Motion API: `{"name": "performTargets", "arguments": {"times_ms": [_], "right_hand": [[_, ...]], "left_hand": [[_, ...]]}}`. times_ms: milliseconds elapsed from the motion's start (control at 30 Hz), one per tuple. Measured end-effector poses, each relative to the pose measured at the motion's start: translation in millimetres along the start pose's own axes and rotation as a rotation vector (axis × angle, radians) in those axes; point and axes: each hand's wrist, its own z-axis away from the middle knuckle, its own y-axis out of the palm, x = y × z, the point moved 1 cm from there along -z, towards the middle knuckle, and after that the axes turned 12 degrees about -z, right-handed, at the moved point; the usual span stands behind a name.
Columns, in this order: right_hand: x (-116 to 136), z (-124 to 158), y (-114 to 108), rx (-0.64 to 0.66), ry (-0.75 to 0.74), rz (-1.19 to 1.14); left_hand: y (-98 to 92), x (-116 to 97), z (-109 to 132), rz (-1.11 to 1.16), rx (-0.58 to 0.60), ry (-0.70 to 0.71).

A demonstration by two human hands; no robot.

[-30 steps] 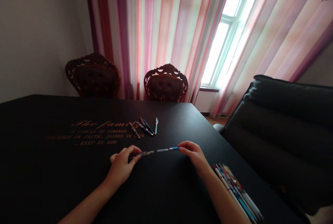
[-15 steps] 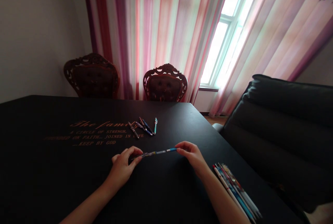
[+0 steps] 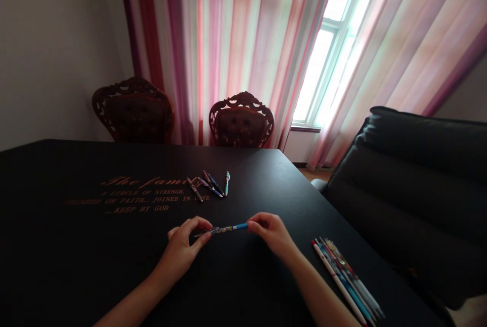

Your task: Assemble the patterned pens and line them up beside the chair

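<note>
Just above the table, a pen (image 3: 227, 228) with a patterned barrel and a blue end piece spans the space between my hands. My left hand (image 3: 188, 243) pinches the patterned barrel by its clip end, thumb and fingers closed. At the other end, my right hand (image 3: 271, 233) has the tip of the blue piece (image 3: 239, 226) between thumb and forefinger. The blue piece and the barrel lie in one line and appear to meet. Beyond my hands lie several loose pens, among them a teal and white pen (image 3: 227, 183) and a dark grey pen (image 3: 195, 189).
A bundle of several pens (image 3: 344, 279) lies beside my right forearm near the edge of the black table (image 3: 95, 256). Gold lettering (image 3: 139, 200) marks the tabletop. Two carved chairs stand behind it, and a black armchair (image 3: 411, 190) is at the right.
My right hand has moved left toward my left hand. The clear tube that showed between the barrel and the blue piece has gone from sight, and the pen is shorter overall.
</note>
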Motion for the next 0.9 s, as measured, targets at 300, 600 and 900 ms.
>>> {"name": "performTargets", "arguments": {"times_ms": [300,600,900], "right_hand": [[1.4,4.0,6.4,0.016,-0.007,0.151],[7.2,5.6,5.2,0.019,-0.116,0.182],[7.5,7.8,8.9,0.029,-0.118,0.172]], "left_hand": [[-0.4,2.1,2.4,0.055,-0.043,0.009],[-0.8,-1.1,0.4,0.104,-0.054,0.002],[-0.5,0.7,1.1,0.178,-0.083,-0.015]]}}
